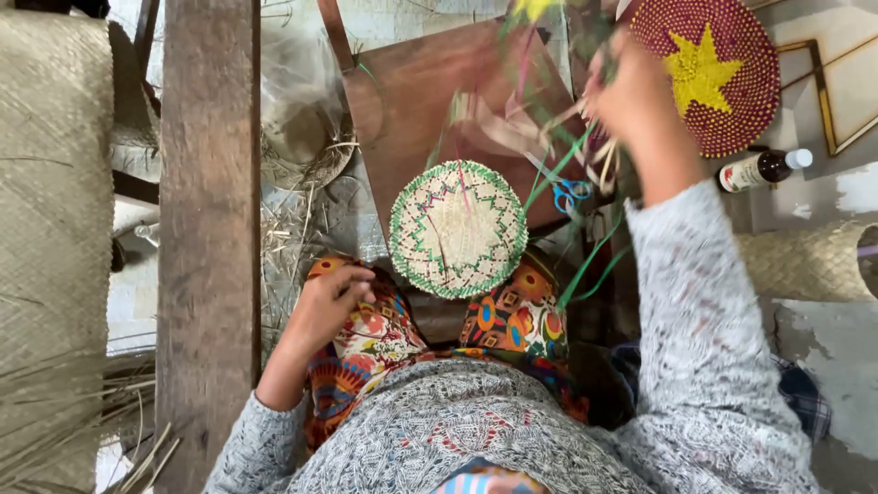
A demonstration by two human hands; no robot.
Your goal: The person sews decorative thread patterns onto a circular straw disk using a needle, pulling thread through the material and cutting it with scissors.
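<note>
Cluttered weaving spot, concrete floor, wooden post at left of frame. We see the left hand resting on the patterned lap, fingers curled in, holding nothing. Right hand, upper right, is clamped on a bunch of coloured strips. The round woven mat lies mid-frame on the knees; blue scissors just beside it.

You've got a round woven disc on your lap, flat, face up; pale straw centre, green zigzag pattern, green rim; unfinished strands stick out at its top edge. Your right hand is raised, blurred, gripping a bundle of green, pink and pale strips; they trail down toward the disc.
</note>
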